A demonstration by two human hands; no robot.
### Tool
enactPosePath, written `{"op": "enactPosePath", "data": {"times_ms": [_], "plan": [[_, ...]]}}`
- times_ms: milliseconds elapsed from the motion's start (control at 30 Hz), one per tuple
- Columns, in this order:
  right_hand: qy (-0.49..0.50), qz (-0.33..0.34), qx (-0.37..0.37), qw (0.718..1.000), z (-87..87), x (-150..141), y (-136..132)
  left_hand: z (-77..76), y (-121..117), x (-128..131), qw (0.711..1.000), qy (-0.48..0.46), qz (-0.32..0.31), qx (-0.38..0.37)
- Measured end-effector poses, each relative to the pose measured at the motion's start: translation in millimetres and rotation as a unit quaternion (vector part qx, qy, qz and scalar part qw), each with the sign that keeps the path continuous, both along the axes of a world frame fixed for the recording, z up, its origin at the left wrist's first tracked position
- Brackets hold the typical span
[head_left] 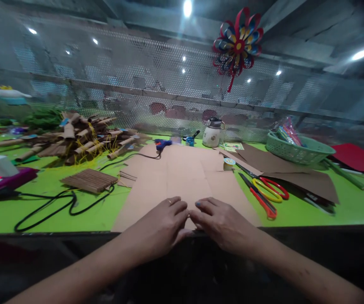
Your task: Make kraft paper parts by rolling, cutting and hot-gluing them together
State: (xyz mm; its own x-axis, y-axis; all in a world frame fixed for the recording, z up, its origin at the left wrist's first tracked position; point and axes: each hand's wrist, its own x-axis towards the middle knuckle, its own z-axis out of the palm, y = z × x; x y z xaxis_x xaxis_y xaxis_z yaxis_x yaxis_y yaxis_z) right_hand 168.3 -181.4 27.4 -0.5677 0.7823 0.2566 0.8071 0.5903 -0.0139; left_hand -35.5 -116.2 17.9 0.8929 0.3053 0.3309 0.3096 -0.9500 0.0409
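Your left hand (169, 219) and right hand (218, 221) meet over the near edge of the brown paper sheet (184, 169), fingers bent and fingertips almost touching; whether they pinch the edge or only rest on it cannot be told, since the fingers hide that spot. The sheet lies before you on the green table (86, 219), reaching from the near edge back towards the glue gun (162, 145). Judged from how it lies, the work on this sheet has barely begun: nearly all of it is spread flat, faint creases showing, with no clear fold or roll in it, and whatever shaping it needs is left to do. Just beyond its left side rests a ribbed brown piece (89, 180), seemingly finished, and behind that a heap of brown paper tubes (86, 141) tangled with yellow string, so other pieces look done already. To your right lie cutting tools (262, 202) with red, yellow and orange handles, not in use, near a roll of tape (229, 161). Farther out are darker brown sheets (299, 179), apparently not worked on, and a green basket (299, 151) holding plastic-wrapped items
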Motion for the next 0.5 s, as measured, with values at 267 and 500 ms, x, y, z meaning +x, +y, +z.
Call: {"op": "enactPosePath", "data": {"times_ms": [267,500], "plan": [[-0.042,0.011,0.018,0.999,-3.6,2,-1,-12.1,-2,-3,0.999,0.006,0.002,0.036],[-0.039,0.022,0.034,0.998,-7.6,16,-10,-13.6,-4,-6,0.999,0.016,0.015,0.05]]}}
